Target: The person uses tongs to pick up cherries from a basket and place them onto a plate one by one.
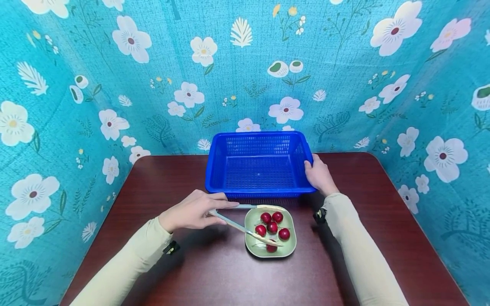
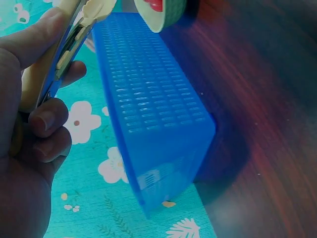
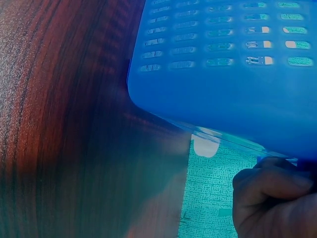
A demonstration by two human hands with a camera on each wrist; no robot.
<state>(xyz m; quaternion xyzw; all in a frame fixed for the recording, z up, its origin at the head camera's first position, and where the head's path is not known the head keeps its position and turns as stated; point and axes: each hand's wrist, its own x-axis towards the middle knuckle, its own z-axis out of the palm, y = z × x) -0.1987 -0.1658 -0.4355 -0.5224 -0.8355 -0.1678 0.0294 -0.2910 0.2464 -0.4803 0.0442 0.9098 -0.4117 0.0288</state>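
My left hand (image 1: 197,210) holds a pair of tongs (image 1: 233,223) by the handle end, thumb on one arm and fingers on the other. The tongs' arms are spread over a small pale green plate (image 1: 289,251). One tip crosses the nearest cherry, the other lies over the plate's far edge. Several dark red cherries (image 1: 272,227) sit on the plate. My right hand (image 1: 320,175) grips the right rim of a blue perforated basket (image 1: 256,194) behind the plate. In the right wrist view, curled fingers (image 3: 272,181) show beneath the basket's rim.
The dark brown wooden table (image 1: 214,272) carries the plate and basket. A turquoise floral cloth (image 1: 237,76) hangs behind the table and along both sides. The basket stands near the table's back edge, close to the cloth. No cherries are visible inside the basket.
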